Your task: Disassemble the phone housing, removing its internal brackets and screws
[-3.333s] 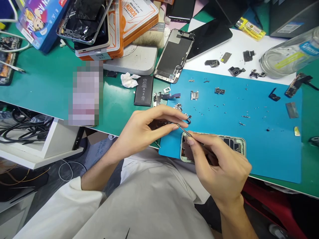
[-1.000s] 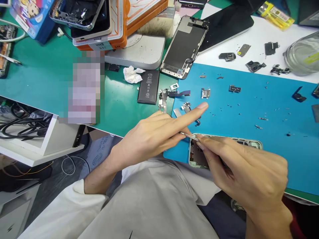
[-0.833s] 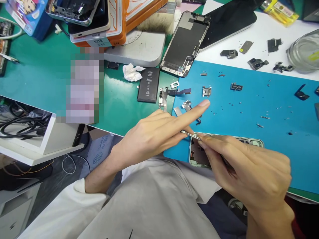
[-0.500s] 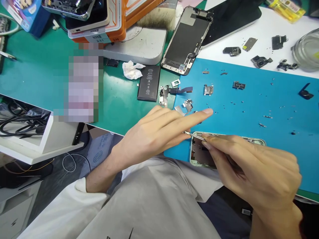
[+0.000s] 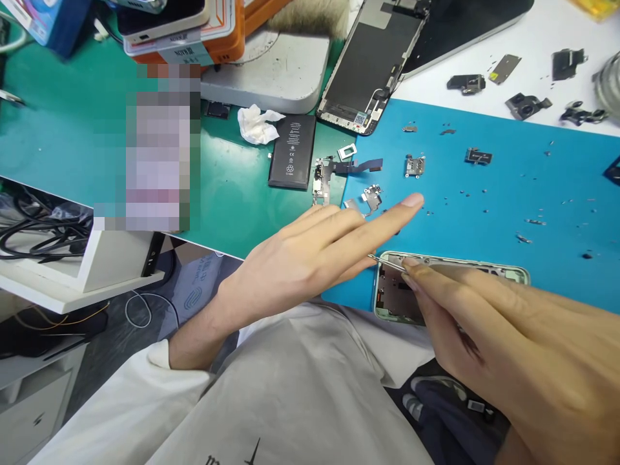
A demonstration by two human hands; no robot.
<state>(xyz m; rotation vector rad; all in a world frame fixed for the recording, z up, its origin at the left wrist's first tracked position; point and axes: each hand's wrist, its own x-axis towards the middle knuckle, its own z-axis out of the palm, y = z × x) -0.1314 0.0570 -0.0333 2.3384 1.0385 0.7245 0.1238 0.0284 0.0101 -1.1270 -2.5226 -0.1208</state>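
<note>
My left hand hovers palm down over the mat's near-left edge, index finger stretched out and the thumb side partly hidden beneath. My right hand pinches slim metal tweezers; their tip meets the lower fingers of my left hand. Whether something tiny sits at that tip, I cannot tell. Under my right hand lies an opened phone housing with a pale green frame, its right part covered. Beyond my left fingers are a small metal bracket and a charging-port flex cable.
A blue mat carries scattered screws and a SIM reader. Farther off are a phone battery, crumpled tissue, a detached screen and camera modules. A glass jar stands at the right edge.
The view has shifted a little, so the mat and its parts appear farther right and higher. Both hands keep nearly the same pose, with the tweezers' tip still at my left fingers.
</note>
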